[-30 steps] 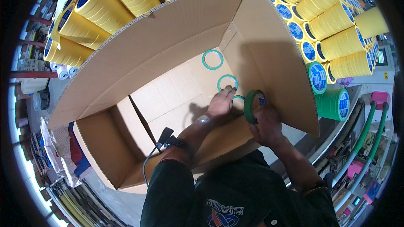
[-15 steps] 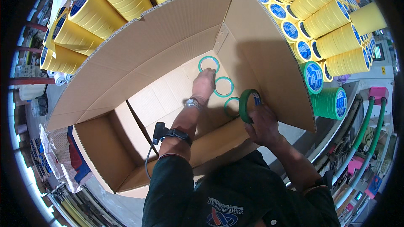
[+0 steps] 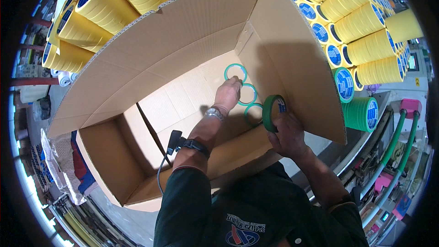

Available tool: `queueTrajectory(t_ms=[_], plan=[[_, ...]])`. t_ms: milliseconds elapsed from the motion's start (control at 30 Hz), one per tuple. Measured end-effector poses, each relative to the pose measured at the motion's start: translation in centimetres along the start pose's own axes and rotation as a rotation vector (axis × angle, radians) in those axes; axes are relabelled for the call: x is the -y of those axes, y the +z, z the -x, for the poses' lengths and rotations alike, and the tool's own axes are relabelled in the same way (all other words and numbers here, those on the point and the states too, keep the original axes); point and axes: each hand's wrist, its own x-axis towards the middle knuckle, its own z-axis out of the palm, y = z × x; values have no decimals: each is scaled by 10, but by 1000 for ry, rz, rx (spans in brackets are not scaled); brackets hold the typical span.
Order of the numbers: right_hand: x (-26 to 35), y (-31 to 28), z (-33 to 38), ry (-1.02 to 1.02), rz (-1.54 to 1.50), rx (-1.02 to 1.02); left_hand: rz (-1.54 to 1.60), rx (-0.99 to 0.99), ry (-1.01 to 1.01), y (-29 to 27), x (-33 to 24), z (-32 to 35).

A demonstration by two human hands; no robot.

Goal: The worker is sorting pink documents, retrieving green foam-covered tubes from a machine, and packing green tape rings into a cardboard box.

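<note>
My left hand (image 3: 228, 94) reaches into an open cardboard box (image 3: 192, 32), its fingers closed at the near rim of a green tape roll (image 3: 227, 68) on the box floor. The fingertips are partly hidden. A second green tape roll (image 3: 254, 90) lies right beside that hand, and a third green tape roll (image 3: 247, 121) is nearer to me, partly in shadow. At the box's right side my right hand (image 3: 289, 135) grips another green tape roll (image 3: 269, 114), held on edge above the near wall.
Stacks of yellow tape rolls (image 3: 366, 43) stand behind the box and to its right. A green roll stack (image 3: 356, 114) sits just outside the right flap (image 3: 297, 64). Further right is a machine with green hoses (image 3: 388, 144). Cloth (image 3: 61, 162) lies at left.
The far tape roll has shifted right and now lies against the middle one. My left hand moved slightly right with it. My right hand keeps its roll at nearly the same place.
</note>
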Motion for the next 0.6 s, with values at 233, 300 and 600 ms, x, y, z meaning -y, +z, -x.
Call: queueTrajectory(t_ms=[233,300,600], plan=[[0,0,-1,16,22,16,10,-41,-161,-6,3,-11],[2,0,-2,-3,34,3,5,-24,-133,-10,7,-10],[2,-1,-2,12,19,7,-109,6,-98,-11,-9,-2]])
